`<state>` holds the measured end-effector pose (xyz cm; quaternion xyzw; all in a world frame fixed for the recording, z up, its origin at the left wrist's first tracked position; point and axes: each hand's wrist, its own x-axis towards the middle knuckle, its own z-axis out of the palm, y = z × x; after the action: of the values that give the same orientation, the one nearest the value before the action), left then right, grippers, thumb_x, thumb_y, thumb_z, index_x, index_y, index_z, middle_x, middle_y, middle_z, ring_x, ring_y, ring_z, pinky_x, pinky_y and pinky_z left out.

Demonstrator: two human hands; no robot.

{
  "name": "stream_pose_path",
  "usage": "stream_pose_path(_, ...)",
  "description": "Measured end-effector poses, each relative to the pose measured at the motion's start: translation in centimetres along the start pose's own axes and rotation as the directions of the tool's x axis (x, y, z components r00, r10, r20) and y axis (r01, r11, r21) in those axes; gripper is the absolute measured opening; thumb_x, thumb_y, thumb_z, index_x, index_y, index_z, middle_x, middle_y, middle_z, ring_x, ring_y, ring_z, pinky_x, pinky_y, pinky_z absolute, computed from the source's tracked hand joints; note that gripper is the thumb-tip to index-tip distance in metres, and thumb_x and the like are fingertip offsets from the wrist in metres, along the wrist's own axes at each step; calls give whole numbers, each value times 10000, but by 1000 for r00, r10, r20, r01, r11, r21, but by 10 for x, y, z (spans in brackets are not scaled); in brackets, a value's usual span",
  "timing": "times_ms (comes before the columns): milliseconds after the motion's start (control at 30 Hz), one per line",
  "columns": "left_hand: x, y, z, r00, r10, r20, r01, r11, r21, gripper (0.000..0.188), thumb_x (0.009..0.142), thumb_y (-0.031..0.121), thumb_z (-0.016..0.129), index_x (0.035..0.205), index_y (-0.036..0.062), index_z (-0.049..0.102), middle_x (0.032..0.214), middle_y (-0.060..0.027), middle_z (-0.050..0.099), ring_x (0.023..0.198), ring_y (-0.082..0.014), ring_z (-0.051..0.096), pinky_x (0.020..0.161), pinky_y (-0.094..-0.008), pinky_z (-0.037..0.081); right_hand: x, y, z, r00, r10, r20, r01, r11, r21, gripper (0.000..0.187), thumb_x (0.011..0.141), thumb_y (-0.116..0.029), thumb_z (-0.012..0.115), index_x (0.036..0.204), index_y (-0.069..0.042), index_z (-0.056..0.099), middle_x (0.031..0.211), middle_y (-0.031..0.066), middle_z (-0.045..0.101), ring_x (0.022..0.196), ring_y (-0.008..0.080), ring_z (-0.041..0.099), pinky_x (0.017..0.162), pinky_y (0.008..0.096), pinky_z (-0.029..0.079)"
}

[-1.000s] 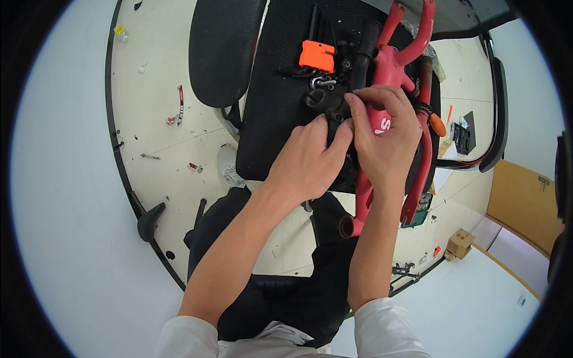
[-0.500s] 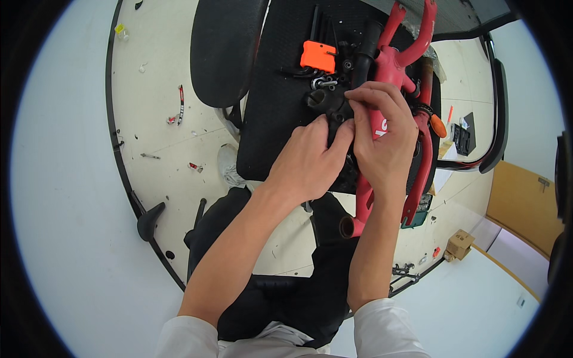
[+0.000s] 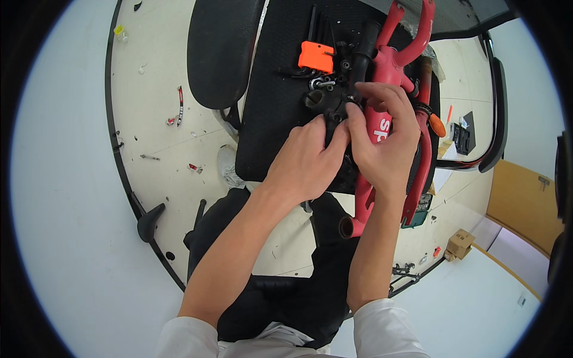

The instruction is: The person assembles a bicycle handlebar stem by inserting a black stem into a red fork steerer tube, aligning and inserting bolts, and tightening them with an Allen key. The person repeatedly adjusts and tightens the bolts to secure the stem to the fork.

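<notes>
A black bicycle stem with a round clamp opening is held low over the black seat. My left hand is closed around its lower part, thumb and forefinger pressed to it. My right hand is at the stem's right side, thumb tip against it. Its forefinger is lifted off the thumb, leaving a gap; a small dark bolt-like end shows there. Just right of the stem lies a pink bicycle frame, partly covered by my right hand. A black tube rests alongside it.
On the seat lie an orange hex key holder and a small ratchet-like metal tool. A black armrest borders it at left. A bicycle saddle, small parts and a cardboard box are on the floor.
My right forefinger has lifted away from the thumb, widening the gap at the stem. My right palm has turned slightly, showing more of the pink frame. The left hand keeps its grip.
</notes>
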<state>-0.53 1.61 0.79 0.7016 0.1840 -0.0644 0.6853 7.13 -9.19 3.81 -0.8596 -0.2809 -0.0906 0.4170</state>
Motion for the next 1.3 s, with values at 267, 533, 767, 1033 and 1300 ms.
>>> stream_pose_path(267, 0, 2, -1, 1000, 11, 10, -12, 1000, 18, 461, 1020, 344, 467, 898, -85, 583, 712, -265, 646, 720, -456, 645, 656, -501, 511, -2, 4, 0, 1000, 10, 11, -9, 999, -48, 123, 800, -36, 759, 892, 9, 690, 930, 68, 656, 818, 179, 627, 776, 292, 492)
stream_pose_path(533, 0, 8, -3, 998, -57, 42, 56, 998, 31, 394, 1021, 303, 459, 957, -62, 594, 736, -251, 648, 725, -455, 639, 654, -513, 508, -3, 3, 0, 997, 75, 6, -74, 992, -104, 127, 778, -16, 746, 898, 2, 709, 935, 98, 647, 837, 238, 651, 775, 328, 511)
stream_pose_path(767, 0, 1, -2, 997, 76, 12, -76, 996, 41, 375, 1021, 304, 454, 997, -40, 601, 759, -260, 648, 734, -461, 634, 655, -521, 503, 0, -3, 0, 1000, 13, 19, -13, 1000, 6, 119, 798, -31, 752, 907, -4, 713, 946, 77, 660, 864, 201, 648, 794, 309, 496)
stream_pose_path(1033, 0, 5, -2, 999, -30, 31, 29, 999, 16, 453, 1023, 338, 458, 907, -81, 587, 729, -273, 649, 723, -460, 642, 660, -506, 511, -2, 2, 0, 1000, 21, 9, -21, 997, -71, 87, 795, -2, 727, 877, 0, 697, 965, 70, 653, 850, 182, 626, 798, 296, 494)
stream_pose_path(1300, 1, 4, -3, 997, -63, 38, 63, 998, 9, 484, 1020, 363, 464, 884, -85, 586, 706, -268, 650, 706, -451, 651, 663, -492, 516, -2, 2, 1, 997, 81, 7, -80, 993, -83, 89, 821, -38, 744, 883, 3, 695, 968, 82, 642, 831, 188, 612, 767, 315, 486)
